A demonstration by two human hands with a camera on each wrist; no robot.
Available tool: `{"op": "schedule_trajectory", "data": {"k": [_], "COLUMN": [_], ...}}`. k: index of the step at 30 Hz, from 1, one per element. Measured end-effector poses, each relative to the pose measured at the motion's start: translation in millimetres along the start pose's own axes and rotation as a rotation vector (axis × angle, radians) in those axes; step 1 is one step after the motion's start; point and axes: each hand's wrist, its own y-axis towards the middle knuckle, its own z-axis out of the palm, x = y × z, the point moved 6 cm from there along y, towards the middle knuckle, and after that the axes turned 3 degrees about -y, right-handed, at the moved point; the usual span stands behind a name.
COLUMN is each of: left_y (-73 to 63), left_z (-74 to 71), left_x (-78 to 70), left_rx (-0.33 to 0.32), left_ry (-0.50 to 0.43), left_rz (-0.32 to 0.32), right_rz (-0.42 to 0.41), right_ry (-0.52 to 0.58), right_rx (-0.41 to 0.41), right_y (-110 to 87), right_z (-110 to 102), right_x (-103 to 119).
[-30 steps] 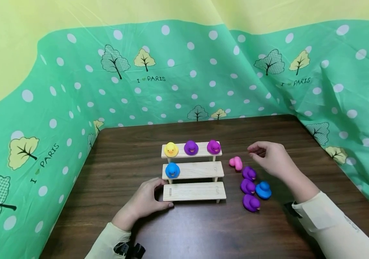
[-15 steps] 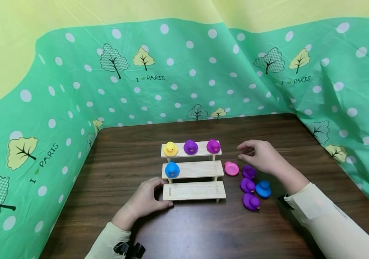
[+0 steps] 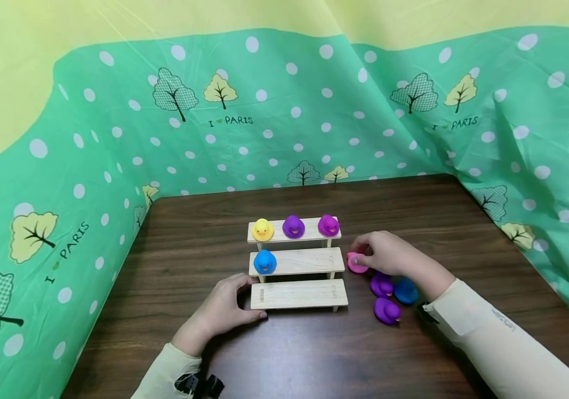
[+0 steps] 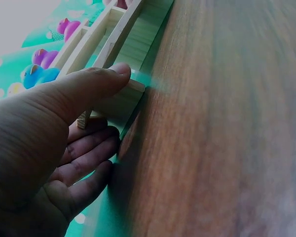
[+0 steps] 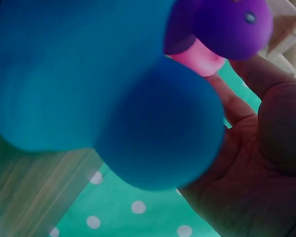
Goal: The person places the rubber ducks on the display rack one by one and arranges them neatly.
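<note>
My left hand (image 3: 219, 307) holds the left end of the lowest step of a three-tier wooden display stand (image 3: 298, 295), thumb at the front and fingers behind, as the left wrist view shows. To the right of the middle step, my right hand (image 3: 389, 252) pinches a pink rubber duck (image 3: 356, 268) low over the table, partly covering it. On the top step sit a yellow duck (image 3: 263, 230), a purple duck (image 3: 293, 226) and a magenta duck (image 3: 328, 226). A blue duck (image 3: 265, 262) occupies the left of the middle step.
Two purple ducks (image 3: 387, 311) and a second blue duck (image 3: 406, 291) lie under and in front of my right wrist; another purple one is mostly hidden there. That blue duck (image 5: 163, 123) looms large in the right wrist view. Green dotted cloth (image 3: 274, 111) walls the dark wooden table (image 3: 294, 354).
The pink duck has turned over and shifted left, nearer the stand. My right hand has come left and down onto it. My left hand stays at the stand.
</note>
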Motion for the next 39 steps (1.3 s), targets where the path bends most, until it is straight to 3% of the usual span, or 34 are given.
{"op": "schedule_trajectory", "data": {"k": [7, 11, 15, 21, 26, 39], "left_y": [-1.5, -1.7, -1.8, -1.8, -1.5, -1.0], "left_z": [0.9, 0.9, 1.3, 0.9, 1.0, 0.4], "left_x": [0.4, 0.9, 2.4, 2.0, 2.4, 2.1], "left_rx": [0.002, 0.006, 0.003, 0.002, 0.002, 0.0], "left_ry": [-0.002, -0.004, 0.005, 0.007, 0.007, 0.004], "left_rz": [-0.005, -0.009, -0.004, -0.001, -0.002, -0.008], "right_rz": [-0.032, -0.034, -0.047, -0.131, -0.166, -0.121], "right_ry": [0.022, 0.044, -0.005, -0.055, -0.048, 0.044], "right_rx": [-0.013, -0.062, -0.136, -0.199, -0.199, -0.197], "right_y": [-1.7, -3.8, -3.5, -0.6, -1.8, -1.9], "right_z": [3.7, -0.7, -4.2, -2.6, -2.0, -2.9], "right_x": [0.0, -1.0, -1.6, 1.6, 4.2, -7.3]}}
